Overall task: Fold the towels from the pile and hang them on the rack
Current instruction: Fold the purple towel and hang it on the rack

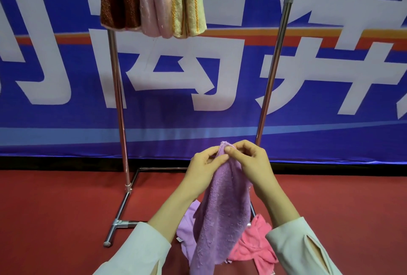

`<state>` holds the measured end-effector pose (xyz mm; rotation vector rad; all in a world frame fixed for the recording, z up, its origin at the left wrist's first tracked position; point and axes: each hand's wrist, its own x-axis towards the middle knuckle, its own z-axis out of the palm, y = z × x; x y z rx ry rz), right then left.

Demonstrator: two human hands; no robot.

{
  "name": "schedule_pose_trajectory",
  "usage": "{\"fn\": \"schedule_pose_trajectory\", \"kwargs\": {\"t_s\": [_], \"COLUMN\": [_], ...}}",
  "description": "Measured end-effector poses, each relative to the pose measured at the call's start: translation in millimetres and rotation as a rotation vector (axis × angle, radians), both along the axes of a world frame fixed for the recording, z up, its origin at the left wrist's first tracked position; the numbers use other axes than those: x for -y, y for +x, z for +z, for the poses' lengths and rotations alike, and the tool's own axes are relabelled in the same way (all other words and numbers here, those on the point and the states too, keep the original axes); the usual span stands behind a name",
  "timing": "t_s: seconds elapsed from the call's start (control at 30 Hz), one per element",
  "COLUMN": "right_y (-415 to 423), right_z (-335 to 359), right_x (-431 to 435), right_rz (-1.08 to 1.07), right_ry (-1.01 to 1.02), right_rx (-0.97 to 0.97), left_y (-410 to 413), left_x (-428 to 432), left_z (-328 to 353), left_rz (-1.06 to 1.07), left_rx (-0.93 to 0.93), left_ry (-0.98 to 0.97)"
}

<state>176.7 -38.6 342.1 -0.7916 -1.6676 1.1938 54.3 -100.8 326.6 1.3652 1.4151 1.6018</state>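
Pinching the purple towel (pixel 222 215) corner with both left hand (pixel 203 170) and right hand (pixel 253 164), corners may misalign or slip toward the pile (pixel 255 246) at 6 o'clock.

Both hands raised together at centre, pinching.

Left hand (pixel 203 170) and right hand (pixel 251 164) meet at the fingertips, thumbs and forefingers closed on the top edge of a towel (pixel 222 219). Right-hand outer fingers curl loosely. Forearms rise from the lower corners and converge, wrists slightly bent inward. Pale sleeves (pixel 136 250) cover both arms to mid-forearm.
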Motion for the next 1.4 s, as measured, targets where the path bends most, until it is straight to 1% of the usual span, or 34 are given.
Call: {"fn": "schedule_pose_trajectory", "kwargs": {"t_s": [0.1, 0.2, 0.3, 0.37, 0.43, 0.53, 0.67, 0.7, 0.77, 0.83, 0.97, 1.07, 1.1, 1.17, 1.27, 1.4], "right_y": [2, 7, 15, 19, 22, 24, 28, 29, 31, 30, 29, 30, 30, 30, 29, 28], "right_z": [1, -1, -6, -6, -6, -4, -1, -1, -1, -1, 3, 5, 5, 4, 1, -2], "right_x": [0, -3, -7, -8, -8, -10, -14, -15, -15, -14, -13, -12, -12, -11, -13, -16], "right_rz": [0.032, 0.078, 0.185, 0.266, 0.294, 0.209, 0.084, 0.053, 0.034, 0.043, 0.009, -0.03, -0.009, 0.073, 0.137, 0.131], "right_ry": [0.035, 0.112, 0.134, 0.14, 0.168, 0.328, 0.504, 0.532, 0.544, 0.548, 0.593, 0.626, 0.602, 0.554, 0.525, 0.546], "right_rx": [0.037, 0.203, 0.361, 0.42, 0.467, 0.638, 1.026, 1.101, 1.18, 1.217, 1.215, 1.1, 1.051, 1.013, 1.033, 1.117], "left_y": [1, -4, -20, -31, -38, -44, -55, -59, -62, -62, -65, -68, -68, -70, -72, -71], "left_x": [-1, -3, -5, -5, -5, -3, 0, 1, 3, 4, 6, 7, 8, 9, 11, 9], "left_z": [2, 7, 8, 5, 2, 0, -4, -5, -5, -6, -5, -4, -4, -5, -7, -9], "left_rz": [0.084, 0.159, 0.228, 0.261, 0.272, 0.276, 0.281, 0.282, 0.272, 0.264, 0.286, 0.307, 0.317, 0.334, 0.346, 0.345], "left_rx": [-0.013, 0.025, 0.082, 0.084, 0.045, -0.019, -0.093, -0.099, -0.108, -0.112, -0.1, -0.092, -0.088, -0.075, -0.08, -0.116], "left_ry": [0.011, 0.007, 0.048, 0.062, 0.051, 0.031, 0.008, 0.01, 0.011, 0.015, 0.026, 0.01, 0.01, 0.006, -0.008, -0.03]}}
